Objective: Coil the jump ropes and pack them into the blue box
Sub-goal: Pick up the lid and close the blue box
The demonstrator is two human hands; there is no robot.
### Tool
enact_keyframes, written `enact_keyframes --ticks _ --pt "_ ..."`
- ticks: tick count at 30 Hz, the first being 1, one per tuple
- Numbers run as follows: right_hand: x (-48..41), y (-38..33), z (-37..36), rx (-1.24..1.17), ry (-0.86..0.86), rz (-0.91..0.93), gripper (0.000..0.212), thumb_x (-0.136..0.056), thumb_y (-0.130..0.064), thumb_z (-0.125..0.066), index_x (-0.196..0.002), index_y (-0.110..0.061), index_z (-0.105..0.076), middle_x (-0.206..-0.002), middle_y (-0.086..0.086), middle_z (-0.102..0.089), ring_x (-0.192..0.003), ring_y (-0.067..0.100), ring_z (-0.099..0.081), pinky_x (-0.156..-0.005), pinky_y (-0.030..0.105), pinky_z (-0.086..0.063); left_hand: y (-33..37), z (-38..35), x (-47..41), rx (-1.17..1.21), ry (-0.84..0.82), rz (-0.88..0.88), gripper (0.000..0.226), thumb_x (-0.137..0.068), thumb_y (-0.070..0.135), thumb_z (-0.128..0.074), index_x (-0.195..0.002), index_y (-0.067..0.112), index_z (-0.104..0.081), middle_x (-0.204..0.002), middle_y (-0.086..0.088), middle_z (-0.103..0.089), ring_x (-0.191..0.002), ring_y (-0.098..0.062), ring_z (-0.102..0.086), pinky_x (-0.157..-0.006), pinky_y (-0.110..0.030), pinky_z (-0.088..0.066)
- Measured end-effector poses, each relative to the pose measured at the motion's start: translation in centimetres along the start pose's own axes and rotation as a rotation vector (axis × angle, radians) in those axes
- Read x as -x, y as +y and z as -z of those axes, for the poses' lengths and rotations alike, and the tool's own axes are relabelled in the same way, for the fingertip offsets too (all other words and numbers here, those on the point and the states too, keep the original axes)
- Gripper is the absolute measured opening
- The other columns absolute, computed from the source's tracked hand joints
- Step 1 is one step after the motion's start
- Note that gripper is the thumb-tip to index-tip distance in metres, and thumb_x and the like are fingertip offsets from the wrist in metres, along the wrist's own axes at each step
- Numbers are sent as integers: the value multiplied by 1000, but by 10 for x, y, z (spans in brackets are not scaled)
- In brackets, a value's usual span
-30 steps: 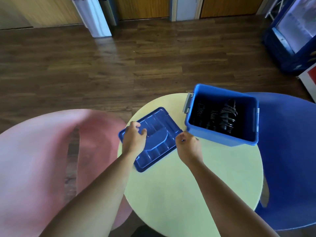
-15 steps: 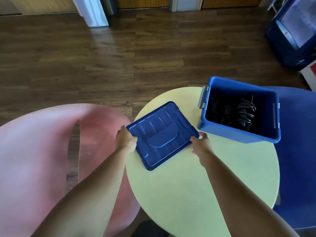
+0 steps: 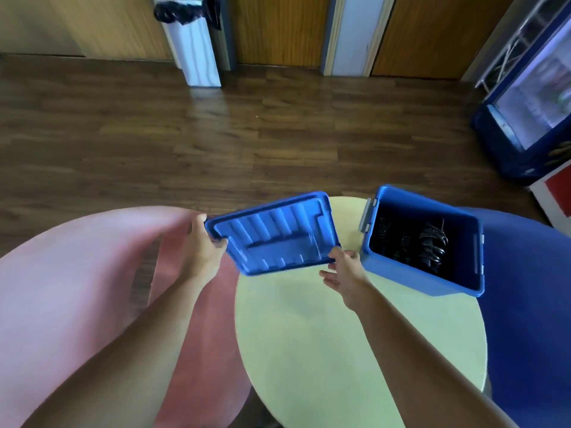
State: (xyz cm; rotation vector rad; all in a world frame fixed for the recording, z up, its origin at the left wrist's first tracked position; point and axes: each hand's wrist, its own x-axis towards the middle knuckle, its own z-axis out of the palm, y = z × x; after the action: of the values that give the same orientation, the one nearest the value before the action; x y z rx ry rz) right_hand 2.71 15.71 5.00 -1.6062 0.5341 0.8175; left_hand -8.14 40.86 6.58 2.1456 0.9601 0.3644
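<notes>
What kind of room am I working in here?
Probably a playroom or casual lounge: a round yellow table between a pink seat and a blue seat, wood-plank floor, glass-fronted blue cabinet.

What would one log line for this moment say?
left hand: grips lid edge | right hand: holds lid corner | lid: tilted, beside box | blue box: open, jump ropes inside

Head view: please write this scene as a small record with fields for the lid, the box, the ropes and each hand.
lid: blue, off the box, tilted, held between both hands
left hand: grips the lid's left edge
right hand: holds the lid's near right corner
blue box: open, stands on the round table
jump ropes: black, coiled, inside the box
</notes>
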Motion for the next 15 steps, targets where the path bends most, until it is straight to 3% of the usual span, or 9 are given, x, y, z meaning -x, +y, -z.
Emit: enact_keyframes --ticks 4,7,10,11,13,15 --pt "23 -39 -8 -195 -83 104 28 -101 -32 -38 -113 -12 -53 -118 11 -62 -101 30 -64 -98 42 -51 18 31 -5 -3 124 -235 29 -76 -14 -66 -92 6 -52 -94 -5 -49 -75 -28 -50 -66 -37 -42" --pt "39 -72 -2 -350 -99 192 16 -101 -23 -40 -99 -13 -53 -98 6 -65 -80 22 -64 -78 34 -54 38 48 -11 -30 137 -363 29 -73 -18 -63 -83 6 -50 -80 7 -43 -71 -31 -46 -62 -40 -39" --pt "48 -96 15 -314 -134 269 20 -98 -9 -47 -115 -16 -55 -99 4 -66 -77 18 -63 -55 23 -52 64 53 -17 -43 111 -549 32 -69 -17 -69 -84 5 -51 -91 -3 -49 -77 -20 -44 -66 -25 -35" --pt "51 -102 21 -321 -144 288 24 -97 -4 -46 -115 -16 -56 -98 4 -66 -78 19 -62 -56 23 -53 73 51 -18 -46 64 -590 34 -68 -15 -72 -88 5 -52 -98 -6 -51 -84 -19 -47 -72 -18 -36" --pt "53 -112 38 -393 -104 321 28 -95 3 -46 -113 -17 -56 -97 8 -66 -80 21 -61 -71 31 -53 92 43 -17 -21 -108 -603 43 -68 -7 -78 -102 8 -57 -121 -2 -54 -105 -17 -54 -86 -7 -34" --pt "51 -121 60 -440 -7 371 34 -94 3 -49 -125 -10 -54 -106 15 -68 -84 26 -65 -80 40 -53 115 36 -10 35 -315 -570 50 -70 15 -80 -116 18 -59 -139 10 -47 -117 6 -50 -91 0 -30"
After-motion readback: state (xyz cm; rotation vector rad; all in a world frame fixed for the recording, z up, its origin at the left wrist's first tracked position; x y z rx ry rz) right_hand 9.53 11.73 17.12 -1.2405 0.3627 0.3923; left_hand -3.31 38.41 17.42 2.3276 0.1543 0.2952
